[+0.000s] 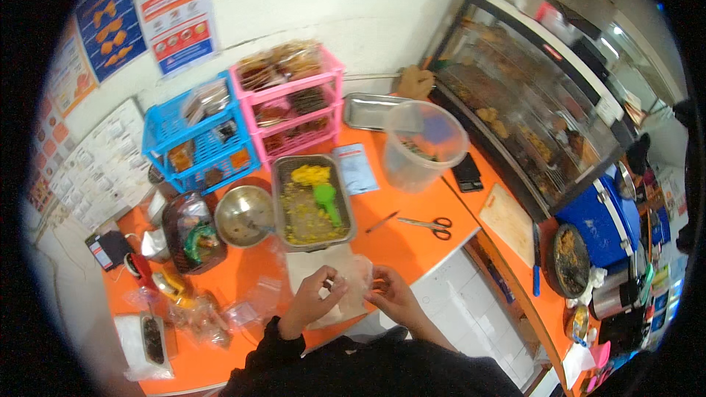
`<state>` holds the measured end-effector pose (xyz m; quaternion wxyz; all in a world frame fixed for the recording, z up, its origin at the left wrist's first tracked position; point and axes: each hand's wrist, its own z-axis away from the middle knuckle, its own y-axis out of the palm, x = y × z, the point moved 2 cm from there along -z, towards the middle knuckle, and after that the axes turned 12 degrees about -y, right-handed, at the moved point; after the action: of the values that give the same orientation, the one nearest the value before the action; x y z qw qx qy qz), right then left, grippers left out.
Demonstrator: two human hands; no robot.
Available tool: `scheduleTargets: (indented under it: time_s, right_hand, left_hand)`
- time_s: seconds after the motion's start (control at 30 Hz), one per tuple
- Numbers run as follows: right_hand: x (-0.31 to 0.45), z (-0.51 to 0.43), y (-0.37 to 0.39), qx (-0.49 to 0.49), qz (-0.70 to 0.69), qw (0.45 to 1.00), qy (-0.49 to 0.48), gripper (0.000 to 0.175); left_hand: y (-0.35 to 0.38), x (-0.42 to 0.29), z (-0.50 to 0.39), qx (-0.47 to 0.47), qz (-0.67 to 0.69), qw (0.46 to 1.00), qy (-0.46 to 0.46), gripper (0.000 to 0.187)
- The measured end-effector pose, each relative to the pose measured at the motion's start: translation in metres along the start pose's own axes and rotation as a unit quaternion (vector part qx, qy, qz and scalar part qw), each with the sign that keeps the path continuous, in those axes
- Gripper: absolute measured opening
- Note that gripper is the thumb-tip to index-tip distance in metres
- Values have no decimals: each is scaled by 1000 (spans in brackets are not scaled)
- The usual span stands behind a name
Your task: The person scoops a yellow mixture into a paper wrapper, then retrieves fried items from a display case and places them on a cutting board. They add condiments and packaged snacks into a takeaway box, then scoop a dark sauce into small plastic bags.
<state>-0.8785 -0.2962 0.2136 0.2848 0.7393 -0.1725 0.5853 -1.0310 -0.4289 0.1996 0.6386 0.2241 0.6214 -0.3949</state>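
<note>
My left hand (pixel 315 298) and my right hand (pixel 392 293) hold a small clear plastic bag (pixel 357 271) between them, low in front of my body. The fingers of both hands pinch its sides; what is in it, if anything, I cannot tell. Below the bag lies a pale sheet (pixel 302 262) at the table's near edge. Just beyond stands a metal tray (pixel 295 223) with yellow food (pixel 310 175), loose yellow crumbs and a green plastic scoop (pixel 326 201). A metal bowl (pixel 242 215) sits to the tray's left.
Scissors (pixel 436 225) and a pen (pixel 383 221) lie right of the tray. Behind are a clear plastic bucket (pixel 413 168), pink rack (pixel 287 132) and blue rack (pixel 193 135). A food display case (pixel 513 99) and a blue-handled knife (pixel 536 264) are at right; a tape dispenser (pixel 172 286) at left.
</note>
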Motion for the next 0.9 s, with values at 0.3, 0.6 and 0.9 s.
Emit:
scheduleTargets:
  time_s: [0.3,0.6,0.9]
  right_hand:
    - [47,36,-220,-284,-37,950,-125,8]
    - [51,109,-355,-381,-279,879,-59,40]
    - [98,93,-404,-270,84,940,-191,21]
  left_hand:
    - [270,-62,3,-70,-225,826,512,13]
    - [424,-84,-21,93,-272,866,410,12]
    - [483,-127,-46,124,-278,823,480,9]
